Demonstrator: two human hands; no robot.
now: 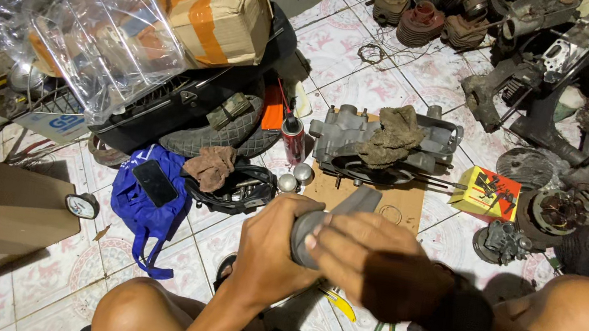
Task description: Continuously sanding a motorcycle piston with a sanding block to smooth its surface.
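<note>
Both hands on one grey metal part, held above the floor between the knees.

Left hand wraps the part's rounded end, fingers clamped around it; right hand covers it from the other side, fingers closed over the top, blurred. Flat grey end sticks out toward the cardboard sheet. Grey engine casing lies on that cardboard, apart from the held part, a dirty rag draped on it. By my judgement the work is midway: casing open, nothing fitted to it. Spray can and yellow box flank the casing; blue bag with phone lies left on tiled floor.
</note>
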